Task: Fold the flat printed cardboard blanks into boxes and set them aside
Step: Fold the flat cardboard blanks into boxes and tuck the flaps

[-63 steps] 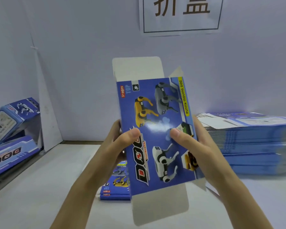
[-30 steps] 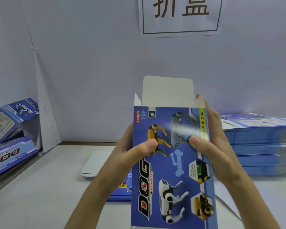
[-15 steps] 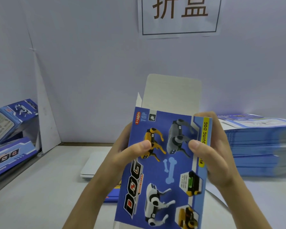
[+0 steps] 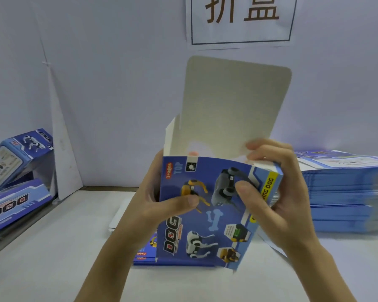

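Box [image 4: 207, 216] gripped by both hands, lid up, seemingly empty.

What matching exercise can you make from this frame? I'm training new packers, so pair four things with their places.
Things:
1. half-folded box
2. stack of flat blanks
3. finished boxes
4. paper sign

Places:
A. on the wall, top centre
B. far left, piled against the wall
C. held in the left hand and right hand
D. on the table, right side

Pairs: 1-C, 2-D, 3-B, 4-A
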Demonstrator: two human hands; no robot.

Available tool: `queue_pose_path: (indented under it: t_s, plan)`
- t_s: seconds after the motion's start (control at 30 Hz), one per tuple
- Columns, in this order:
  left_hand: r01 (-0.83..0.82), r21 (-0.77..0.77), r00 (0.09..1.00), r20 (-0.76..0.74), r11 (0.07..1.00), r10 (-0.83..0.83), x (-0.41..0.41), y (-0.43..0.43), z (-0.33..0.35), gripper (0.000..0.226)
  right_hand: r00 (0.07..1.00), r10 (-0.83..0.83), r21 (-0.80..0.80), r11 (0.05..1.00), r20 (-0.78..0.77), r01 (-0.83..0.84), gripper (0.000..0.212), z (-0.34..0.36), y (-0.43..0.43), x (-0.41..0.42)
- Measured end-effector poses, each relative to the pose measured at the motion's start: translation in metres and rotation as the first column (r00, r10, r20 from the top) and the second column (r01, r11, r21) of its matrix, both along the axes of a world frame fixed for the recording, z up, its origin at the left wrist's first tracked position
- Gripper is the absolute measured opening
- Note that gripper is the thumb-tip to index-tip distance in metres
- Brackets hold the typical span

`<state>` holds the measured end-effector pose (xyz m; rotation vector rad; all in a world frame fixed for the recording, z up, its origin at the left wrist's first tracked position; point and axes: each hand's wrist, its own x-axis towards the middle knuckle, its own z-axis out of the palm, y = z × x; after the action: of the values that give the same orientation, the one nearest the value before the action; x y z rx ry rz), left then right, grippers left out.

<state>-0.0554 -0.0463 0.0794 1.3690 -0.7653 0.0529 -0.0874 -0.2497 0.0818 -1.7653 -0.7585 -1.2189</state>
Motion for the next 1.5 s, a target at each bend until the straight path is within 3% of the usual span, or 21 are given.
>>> queue_pose_path:
  t_s: [0.17, 0.33, 0.47, 0.57, 0.73, 0.87, 1.0, 1.07, 1.1, 1.17, 1.23, 1.33, 1.43, 1.5]
  plan:
    - [-0.087, 0.117, 0.996, 0.024, 0.989, 0.085, 0.0, 0.003, 0.0, 0.078, 0.967, -0.157, -0.062, 0.983, 0.2, 0.173, 0.021, 0.001, 0.004, -0.001]
    - [-0.212, 0.179, 0.976, 0.081, 0.961, 0.201, 0.002, 0.005, 0.003, 0.047, 0.931, -0.238, -0.128, 0.951, 0.276, 0.281, 0.029, 0.001, 0.007, -0.002]
    - [-0.277, 0.169, 0.954, 0.166, 0.946, 0.25, 0.001, 0.002, 0.005, 0.023, 0.926, -0.255, -0.097, 0.952, 0.28, 0.292, 0.028, 0.001, 0.008, -0.001]
    - [-0.299, 0.127, 0.946, 0.17, 0.946, 0.276, 0.0, 0.002, 0.006, 0.027, 0.933, -0.254, -0.074, 0.957, 0.256, 0.282, 0.027, 0.0, 0.013, 0.0]
    - [-0.304, 0.172, 0.943, 0.196, 0.937, 0.27, -0.001, 0.004, 0.006, 0.019, 0.922, -0.322, -0.027, 0.942, 0.213, 0.335, 0.029, 0.002, 0.014, 0.001]
    - [-0.339, 0.195, 0.935, 0.184, 0.921, 0.305, 0.0, 0.005, 0.004, 0.015, 0.941, -0.284, -0.043, 0.954, 0.183, 0.296, 0.032, -0.001, 0.017, 0.003]
    - [-0.279, 0.243, 0.958, 0.143, 0.929, 0.25, -0.001, 0.007, 0.003, 0.037, 0.977, -0.186, 0.025, 0.983, 0.1, 0.185, 0.025, -0.001, 0.017, 0.0]
    - [-0.267, 0.194, 0.959, 0.146, 0.944, 0.241, -0.001, 0.002, 0.0, 0.06, 0.999, -0.002, 0.242, 0.97, 0.042, -0.009, 0.034, 0.001, 0.019, -0.003]
    - [-0.292, 0.17, 0.949, 0.176, 0.941, 0.262, -0.001, -0.001, -0.002, 0.063, 0.995, 0.102, 0.38, 0.919, 0.013, -0.099, 0.037, 0.003, 0.018, -0.003]
    - [-0.383, 0.152, 0.906, 0.254, 0.911, 0.338, 0.002, -0.007, -0.005, 0.058, 0.977, 0.186, 0.542, 0.834, -0.104, -0.101, 0.043, 0.008, 0.012, -0.003]
    - [-0.431, 0.107, 0.879, 0.275, 0.896, 0.39, 0.006, -0.009, -0.007, 0.058, 0.91, 0.242, 0.533, 0.845, -0.335, -0.029, 0.047, 0.01, 0.002, -0.001]
    - [-0.446, 0.1, 0.84, 0.392, 0.89, 0.376, 0.007, -0.01, -0.007, 0.076, 0.713, 0.435, 0.512, 0.85, -0.551, -0.124, 0.043, 0.01, -0.004, 0.0]
    - [-0.48, 0.121, 0.796, 0.478, 0.869, 0.372, 0.008, -0.012, -0.007, 0.089, 0.694, 0.376, 0.421, 0.9, -0.614, -0.115, 0.016, 0.008, 0.004, 0.0]
    - [-0.471, 0.125, 0.825, 0.414, 0.873, 0.386, 0.009, -0.012, -0.006, 0.097, 0.687, 0.362, 0.421, 0.903, -0.63, -0.09, 0.026, 0.007, 0.007, 0.0]
